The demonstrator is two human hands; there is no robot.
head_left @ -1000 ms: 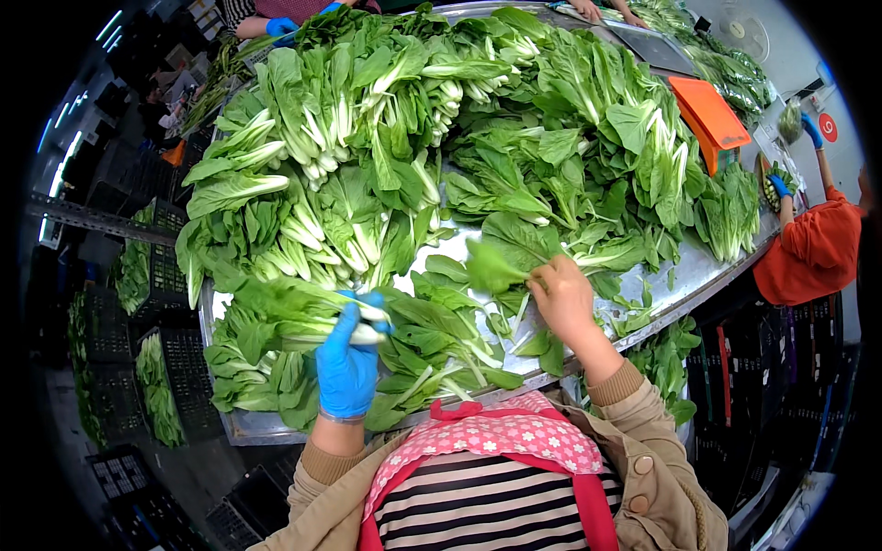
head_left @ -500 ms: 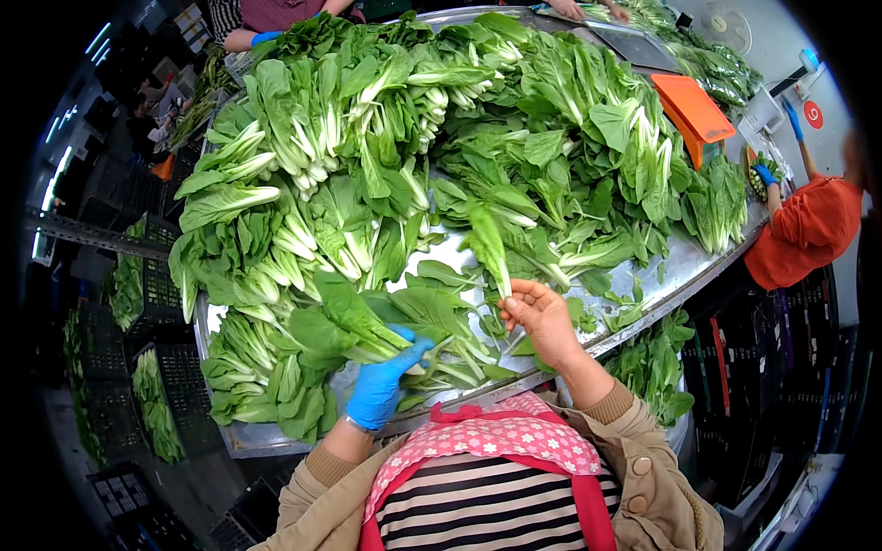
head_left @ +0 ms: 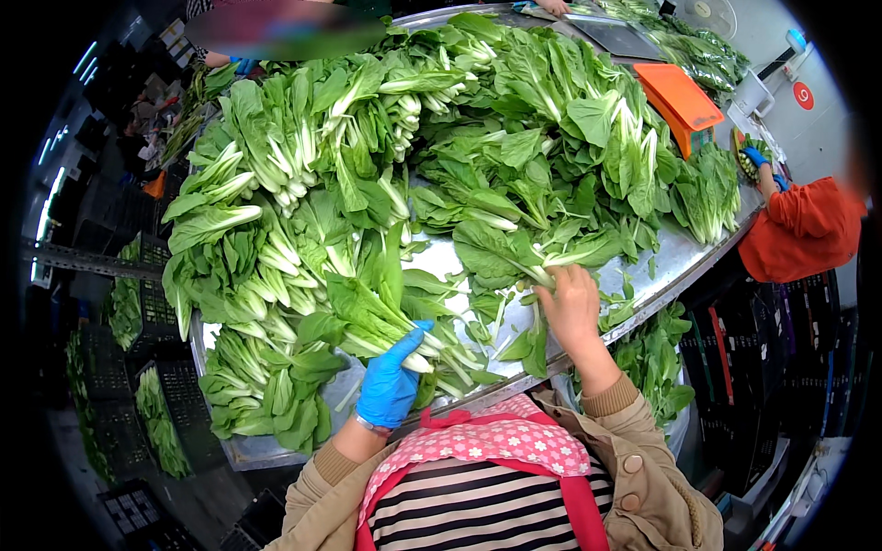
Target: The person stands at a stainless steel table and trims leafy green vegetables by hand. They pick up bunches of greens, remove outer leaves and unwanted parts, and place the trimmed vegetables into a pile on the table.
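Observation:
My left hand [head_left: 390, 386], in a blue glove, is closed around a small bunch of bok choy [head_left: 367, 317]. The pale stems stick out past the thumb, and the leaves point away to the upper left. My bare right hand [head_left: 571, 308] reaches over the metal table [head_left: 643, 275]. Its fingers close on the pale stem end of another bok choy [head_left: 491, 253] lying on the table; the fingertips are partly hidden among the leaves. Between my hands lie loose leaves and broken stalks [head_left: 501, 326].
A large heap of bok choy [head_left: 303, 138] covers the far and left table. An orange scale [head_left: 680, 101] stands at the far right. A person in red [head_left: 799, 230] works beyond the right edge; others stand at the far side. Crates of greens [head_left: 161, 413] sit at left.
My right hand moved right and slightly up, from a single bok choy it held to another on the table. That lighter piece appears to be in my left hand's bunch now.

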